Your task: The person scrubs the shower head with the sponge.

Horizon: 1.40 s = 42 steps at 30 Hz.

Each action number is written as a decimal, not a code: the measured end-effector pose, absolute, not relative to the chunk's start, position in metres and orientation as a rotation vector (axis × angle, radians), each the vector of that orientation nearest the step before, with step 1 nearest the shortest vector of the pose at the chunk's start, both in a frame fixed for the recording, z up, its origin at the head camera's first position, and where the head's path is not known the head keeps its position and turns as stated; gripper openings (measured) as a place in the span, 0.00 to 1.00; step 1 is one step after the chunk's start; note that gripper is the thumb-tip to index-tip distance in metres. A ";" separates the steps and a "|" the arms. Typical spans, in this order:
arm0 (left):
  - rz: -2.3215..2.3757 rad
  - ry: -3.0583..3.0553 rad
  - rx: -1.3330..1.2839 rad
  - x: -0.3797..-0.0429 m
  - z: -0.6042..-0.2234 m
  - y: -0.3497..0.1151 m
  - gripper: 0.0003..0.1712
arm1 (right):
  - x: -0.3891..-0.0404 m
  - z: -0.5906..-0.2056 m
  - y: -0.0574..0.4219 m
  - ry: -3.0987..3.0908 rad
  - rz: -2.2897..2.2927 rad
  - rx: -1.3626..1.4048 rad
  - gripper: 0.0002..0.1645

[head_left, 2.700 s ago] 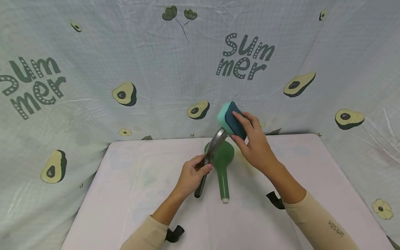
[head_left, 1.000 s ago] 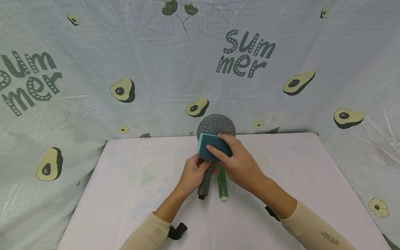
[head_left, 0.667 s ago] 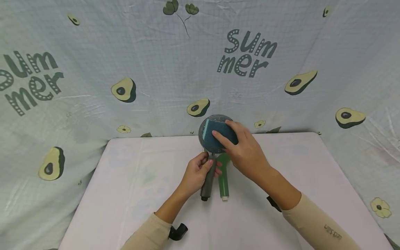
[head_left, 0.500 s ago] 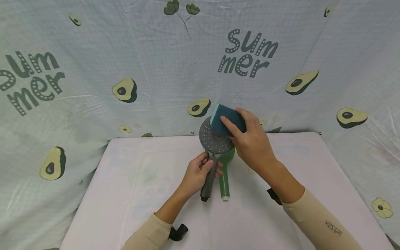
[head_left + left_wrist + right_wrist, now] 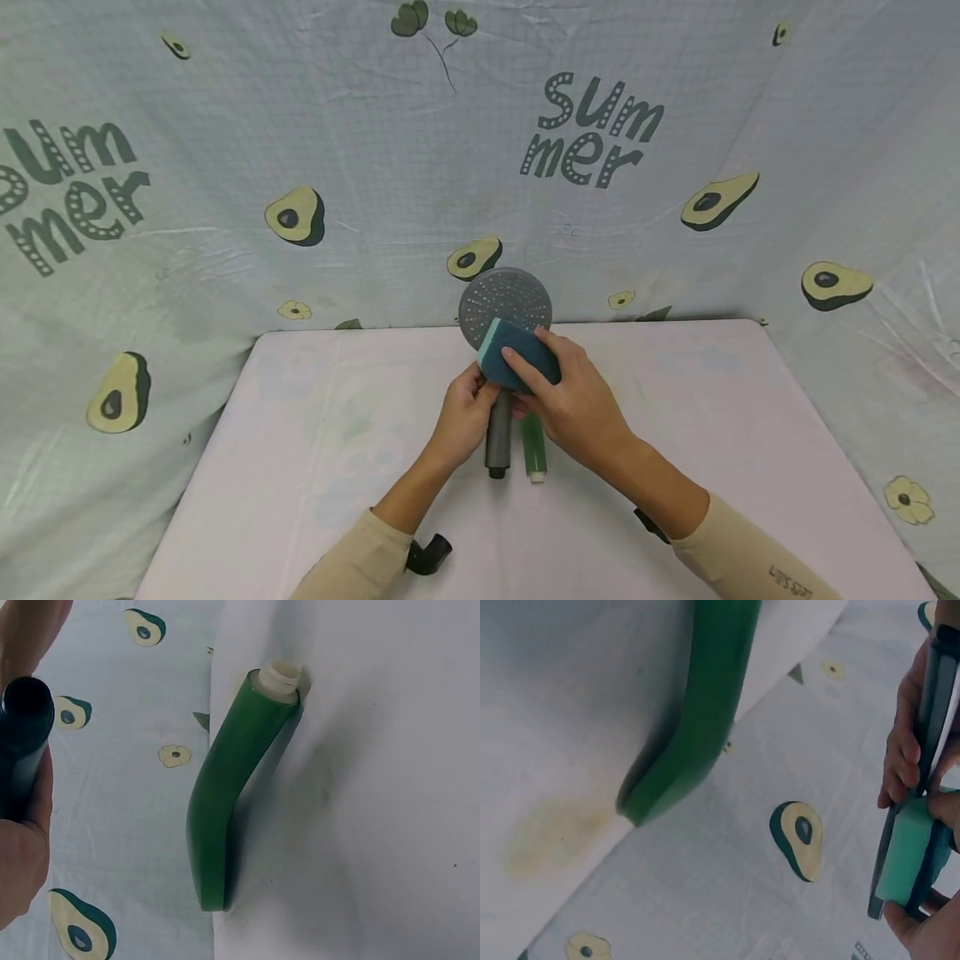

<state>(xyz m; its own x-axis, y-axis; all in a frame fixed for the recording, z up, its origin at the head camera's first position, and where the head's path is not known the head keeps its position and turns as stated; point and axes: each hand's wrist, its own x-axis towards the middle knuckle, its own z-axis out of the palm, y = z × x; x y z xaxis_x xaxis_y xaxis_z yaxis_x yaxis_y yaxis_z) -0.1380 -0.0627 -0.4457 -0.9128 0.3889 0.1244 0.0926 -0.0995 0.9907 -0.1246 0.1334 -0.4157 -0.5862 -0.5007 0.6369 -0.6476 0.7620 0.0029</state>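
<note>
Sponge has dropped down the gray showerhead, mid-frame, pinched by the right hand; left hand grips the handle, green showerhead partly blocked behind.

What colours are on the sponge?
The sponge is mint green and dark blue, showing best in the right wrist view.

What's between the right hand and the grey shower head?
A sponge, gripped by the right hand; the right wrist view shows it there.
</note>
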 end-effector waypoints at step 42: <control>2.163 1.639 0.716 -0.134 -0.432 -0.060 0.22 | -0.152 -0.364 0.148 -2.300 1.015 0.560 0.46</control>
<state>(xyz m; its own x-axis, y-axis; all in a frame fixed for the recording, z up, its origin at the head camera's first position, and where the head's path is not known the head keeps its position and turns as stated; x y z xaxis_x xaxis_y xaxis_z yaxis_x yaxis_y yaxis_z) -0.1344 -0.0600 -0.4322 -0.8180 0.5427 0.1909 0.0369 -0.2816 0.9588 -0.1515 0.1479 -0.3636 -0.7571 -0.1466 0.6366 -0.5691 0.6265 -0.5325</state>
